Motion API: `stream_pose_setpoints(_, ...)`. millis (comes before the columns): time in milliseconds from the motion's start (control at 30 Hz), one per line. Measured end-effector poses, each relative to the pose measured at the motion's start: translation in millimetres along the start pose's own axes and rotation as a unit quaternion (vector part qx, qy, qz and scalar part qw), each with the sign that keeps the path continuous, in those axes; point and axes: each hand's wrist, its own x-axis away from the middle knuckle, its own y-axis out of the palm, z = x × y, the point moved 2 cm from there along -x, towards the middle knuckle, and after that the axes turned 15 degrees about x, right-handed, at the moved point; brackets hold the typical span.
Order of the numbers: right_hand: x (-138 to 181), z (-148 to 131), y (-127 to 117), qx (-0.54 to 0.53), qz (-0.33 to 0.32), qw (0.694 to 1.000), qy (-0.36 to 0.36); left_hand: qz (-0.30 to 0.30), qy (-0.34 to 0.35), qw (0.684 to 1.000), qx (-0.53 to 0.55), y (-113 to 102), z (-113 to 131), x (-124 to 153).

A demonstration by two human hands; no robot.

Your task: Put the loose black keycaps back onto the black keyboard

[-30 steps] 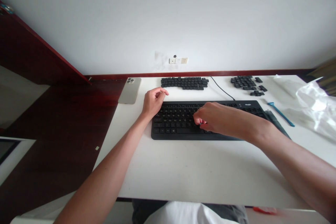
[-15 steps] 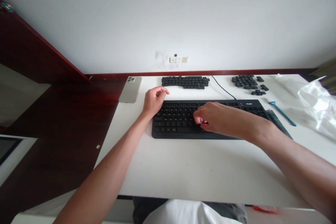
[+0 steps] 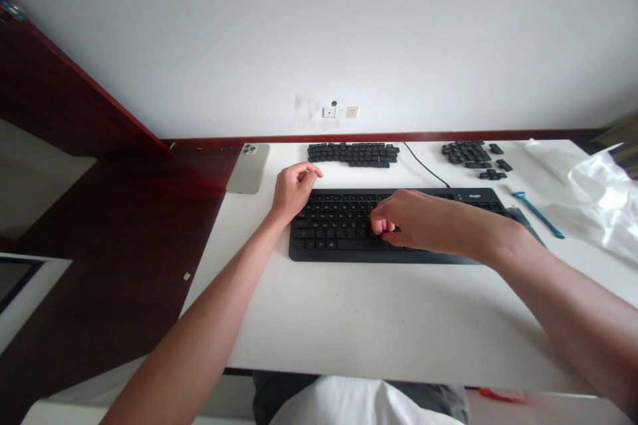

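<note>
A black wired keyboard [image 3: 319, 256] lies on the white table in front of me. My left hand [image 3: 293, 191] rests at its upper left corner, fingers loosely bent and thumb beside the index finger, with nothing visible in it. Over the middle keys, my right hand [image 3: 406, 218] is curled with thumb and fingertips close together, low on the keys just above the space bar. What lies between those fingertips is too dark and small to make out. Behind the keyboard, black loose keycaps [image 3: 351, 154] are set in rows. More keycaps [image 3: 466, 153] sit in a group at the right.
A blue tool [image 3: 538, 215] lies right of the keyboard, near crumpled clear plastic [image 3: 605, 206]. A phone [image 3: 249, 168] lies face down at the table's left edge. The keyboard's cable [image 3: 423, 165] runs back toward the wall sockets [image 3: 341, 112].
My right hand has shifted very slightly on the middle keys, its fingers still curled. My left hand has stayed at the keyboard's corner. The view has moved a little.
</note>
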Motion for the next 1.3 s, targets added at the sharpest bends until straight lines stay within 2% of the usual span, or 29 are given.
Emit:
stream_pose_setpoints(533, -4, 4, 2, -0.008, -0.007, 1.000, -0.005, 0.003, -0.004, 1.000, 0.003, 1, 0, 0)
stream_pose_setpoints(800, -5, 10, -4, -0.055, -0.049, 0.997, 0.013, 0.005, -0.007, 1.000, 0.004, 0, -1, 1)
stream_pose_setpoints(1067, -6, 9, -1, -0.054, -0.044, 0.997, 0.027, 0.003, -0.009, 1.000, 0.005, 0, 1, 1)
stream_pose_setpoints(1300, -4, 3, 3, -0.019, -0.014, 1.000, -0.005, 0.004, -0.010, 1.000, 0.000, 1, 0, 1)
